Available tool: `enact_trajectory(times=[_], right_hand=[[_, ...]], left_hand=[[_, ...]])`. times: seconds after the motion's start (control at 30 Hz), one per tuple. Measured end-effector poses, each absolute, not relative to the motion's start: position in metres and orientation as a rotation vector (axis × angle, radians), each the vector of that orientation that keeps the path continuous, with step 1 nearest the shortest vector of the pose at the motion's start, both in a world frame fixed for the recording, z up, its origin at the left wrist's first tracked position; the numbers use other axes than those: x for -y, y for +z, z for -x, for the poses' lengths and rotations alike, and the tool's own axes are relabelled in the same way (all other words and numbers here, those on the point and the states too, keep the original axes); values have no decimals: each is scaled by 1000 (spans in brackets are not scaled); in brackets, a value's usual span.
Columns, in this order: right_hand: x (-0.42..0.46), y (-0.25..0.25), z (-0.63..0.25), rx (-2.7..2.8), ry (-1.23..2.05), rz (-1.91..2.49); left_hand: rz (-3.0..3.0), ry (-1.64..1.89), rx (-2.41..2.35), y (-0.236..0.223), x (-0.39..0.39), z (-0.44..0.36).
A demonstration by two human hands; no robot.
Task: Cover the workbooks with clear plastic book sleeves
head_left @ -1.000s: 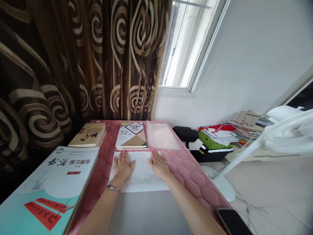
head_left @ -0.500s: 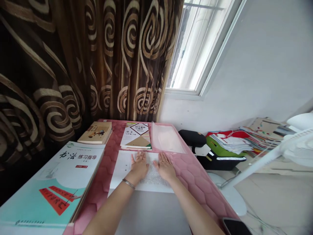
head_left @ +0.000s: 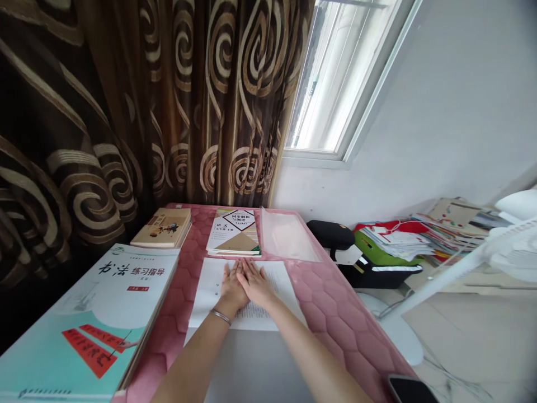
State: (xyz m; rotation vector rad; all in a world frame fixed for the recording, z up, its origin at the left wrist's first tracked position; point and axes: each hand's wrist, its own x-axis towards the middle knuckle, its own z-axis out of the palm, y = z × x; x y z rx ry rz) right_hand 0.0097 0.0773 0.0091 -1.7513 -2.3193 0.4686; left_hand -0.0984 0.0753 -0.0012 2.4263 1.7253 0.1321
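An open book point(head_left: 205, 299) lies before me, its white printed page on the far side and a plain grey sheet or cover nearer to me. My left hand point(head_left: 233, 288) rests flat on the printed page, fingers stretched away from me, a bracelet point(head_left: 221, 317) on its wrist. Beside it, my right hand point(head_left: 255, 285) also lies flat on the page, partly overlapping the left hand. Both hide some of the print. Just beyond the fingertips sits a workbook point(head_left: 234, 232), and to its right lies a translucent plastic sleeve point(head_left: 287, 235).
A pink quilted cloth point(head_left: 335, 313) covers the table. Large calligraphy books point(head_left: 88, 319) and a smaller tan book stack point(head_left: 161, 228) stand at left. A phone point(head_left: 409, 389) lies at the near right edge. A white fan point(head_left: 444, 280) and a black-and-green box point(head_left: 377, 268) are to the right.
My right hand has slid left across the page until it meets and partly overlaps my left hand. The left hand has shifted slightly left. The view has turned a little.
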Motion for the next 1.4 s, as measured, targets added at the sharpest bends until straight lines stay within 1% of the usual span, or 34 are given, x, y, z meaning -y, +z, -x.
enact_trajectory(times=[0.1, 0.27, 0.37, 0.53, 0.73, 0.87, 1.0, 1.13, 1.23, 1.4], right_hand=[[-80, 5, -8, 2288, 453, 1817], [-79, -2, -39, 2281, 258, 2016], [-78, -6, -57, 2250, 192, 2127], [-75, -2, -68, 2217, 185, 2237], [-72, 6, -64, 2238, 178, 2269], [-73, 11, -59, 2229, 189, 2319], [-70, 18, -33, 2208, 98, 2236], [-65, 20, 25, 2281, 65, 2010], [-71, 18, 71, 2290, 145, 1812], [-107, 17, 108, 2244, 283, 1874]], left_hand=[[-2418, 149, -1734, -1, -75, 97], [-2320, 197, -1876, -1, -76, 107], [-2241, 193, -1998, -1, -74, 126], [-2131, 128, -2170, 5, -66, 164], [-2013, 24, -2307, 11, -21, 183], [-2219, 228, -2181, 6, 18, 190], [-2274, 377, -2179, 1, 29, 194], [-2279, 453, -2194, -2, 23, 194], [-2304, 508, -2184, -4, 22, 193], [-2237, 519, -2249, -7, 26, 191]])
